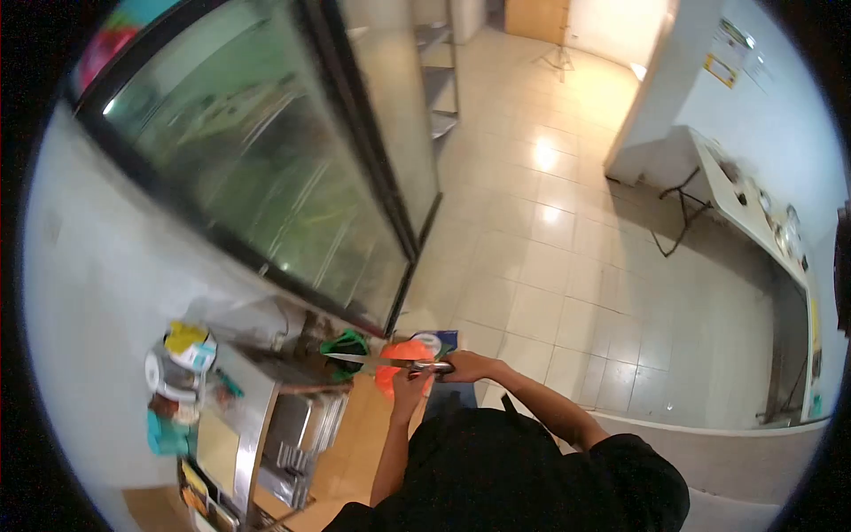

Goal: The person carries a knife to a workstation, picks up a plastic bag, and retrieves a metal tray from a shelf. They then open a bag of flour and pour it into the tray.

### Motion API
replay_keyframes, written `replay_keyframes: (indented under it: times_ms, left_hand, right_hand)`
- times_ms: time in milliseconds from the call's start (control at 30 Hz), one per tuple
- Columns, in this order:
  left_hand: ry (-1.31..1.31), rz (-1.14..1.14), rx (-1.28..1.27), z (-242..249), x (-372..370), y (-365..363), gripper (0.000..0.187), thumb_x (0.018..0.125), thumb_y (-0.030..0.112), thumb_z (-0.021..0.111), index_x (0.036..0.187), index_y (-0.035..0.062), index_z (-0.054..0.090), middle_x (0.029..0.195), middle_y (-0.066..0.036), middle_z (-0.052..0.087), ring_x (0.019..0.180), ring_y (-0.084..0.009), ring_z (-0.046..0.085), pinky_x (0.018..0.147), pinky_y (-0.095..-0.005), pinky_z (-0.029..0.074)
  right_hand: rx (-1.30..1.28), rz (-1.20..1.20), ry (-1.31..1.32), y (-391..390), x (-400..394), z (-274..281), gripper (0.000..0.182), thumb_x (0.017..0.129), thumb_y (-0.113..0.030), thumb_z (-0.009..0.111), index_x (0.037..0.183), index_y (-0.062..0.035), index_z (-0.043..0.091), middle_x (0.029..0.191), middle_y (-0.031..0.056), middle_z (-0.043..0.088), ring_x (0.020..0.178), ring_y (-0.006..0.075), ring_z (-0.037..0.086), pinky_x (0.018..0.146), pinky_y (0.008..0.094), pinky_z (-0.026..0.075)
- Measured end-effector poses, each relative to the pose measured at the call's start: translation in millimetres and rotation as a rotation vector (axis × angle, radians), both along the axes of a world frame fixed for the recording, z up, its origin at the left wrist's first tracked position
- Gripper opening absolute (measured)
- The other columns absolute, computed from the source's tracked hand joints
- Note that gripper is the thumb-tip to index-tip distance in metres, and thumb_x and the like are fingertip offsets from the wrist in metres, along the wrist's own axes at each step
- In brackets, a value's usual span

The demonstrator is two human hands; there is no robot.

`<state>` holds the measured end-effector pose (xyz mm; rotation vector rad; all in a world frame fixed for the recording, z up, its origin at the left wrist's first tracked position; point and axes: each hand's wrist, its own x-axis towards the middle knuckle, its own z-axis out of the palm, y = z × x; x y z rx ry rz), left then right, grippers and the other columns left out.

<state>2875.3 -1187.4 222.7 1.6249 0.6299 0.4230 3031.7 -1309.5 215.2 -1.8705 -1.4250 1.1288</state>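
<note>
A knife point(372, 359) is held level in front of the body, its pointed blade toward the left and its dark and silvery handle toward the right. My right hand point(468, 366) is closed on the handle end. Where blade and handle meet, my left hand point(410, 387) has its fingers closed against the knife from below. Just behind and under the blade is a bright orange plastic bag point(390, 354). Past the blade's tip lies a green and black object point(346, 344) that I cannot make out.
At the left stands a metal shelf unit point(258, 417) with trays, beside a white and teal container point(175, 371). A large glass-fronted cabinet point(257, 160) rises at the upper left. A white folding table point(736, 199) with small items stands by the right wall.
</note>
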Motion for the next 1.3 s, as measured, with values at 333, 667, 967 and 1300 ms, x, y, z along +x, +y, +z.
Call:
replay_keyframes:
  times_ms: [333, 667, 967, 1300]
  left_hand:
    - [-0.040, 0.035, -0.314, -21.6, 266.9, -38.1, 0.025, 0.089, 0.026, 0.067, 0.095, 0.0013, 0.067, 0.085, -0.001, 0.062, 0.074, -0.0090, 0.057, 0.063, -0.0255, 0.046]
    - [0.040, -0.723, -0.190, 4.8, 534.0, -217.4, 0.036, 0.088, 0.009, 0.063, 0.122, 0.0017, 0.054, 0.109, -0.010, 0.066, 0.092, -0.0166, 0.065, 0.077, -0.0283, 0.052]
    - [0.249, -0.884, 0.189, -33.4, 668.2, -321.7, 0.028, 0.085, 0.015, 0.068, 0.108, 0.0000, 0.063, 0.095, -0.013, 0.070, 0.090, -0.0198, 0.067, 0.078, -0.0334, 0.053]
    - [-0.037, -0.815, -0.256, -39.3, 871.7, -562.1, 0.012, 0.094, 0.012, 0.058, 0.100, 0.0024, 0.054, 0.095, -0.005, 0.065, 0.077, -0.0091, 0.058, 0.066, -0.0245, 0.047]
  right_hand:
    - [0.125, -0.280, 0.182, -47.5, 211.8, -7.8, 0.045, 0.081, -0.039, 0.064, 0.103, 0.0012, 0.062, 0.085, 0.0217, 0.066, 0.078, 0.0318, 0.063, 0.072, 0.0410, 0.048]
    - [-0.030, -0.709, 0.160, -262.7, 440.2, -8.2, 0.049, 0.081, -0.050, 0.063, 0.103, -0.0065, 0.067, 0.094, 0.0226, 0.068, 0.087, 0.0360, 0.065, 0.079, 0.0429, 0.050]
    - [-0.181, -0.622, 0.123, -378.9, 565.8, -72.7, 0.048, 0.079, -0.050, 0.062, 0.107, -0.0106, 0.063, 0.099, 0.0195, 0.067, 0.091, 0.0390, 0.063, 0.079, 0.0464, 0.048]
    - [-0.045, -0.893, -0.032, -614.3, 738.8, -28.7, 0.051, 0.080, -0.040, 0.063, 0.120, -0.0099, 0.056, 0.099, 0.0214, 0.066, 0.092, 0.0398, 0.063, 0.079, 0.0473, 0.050]
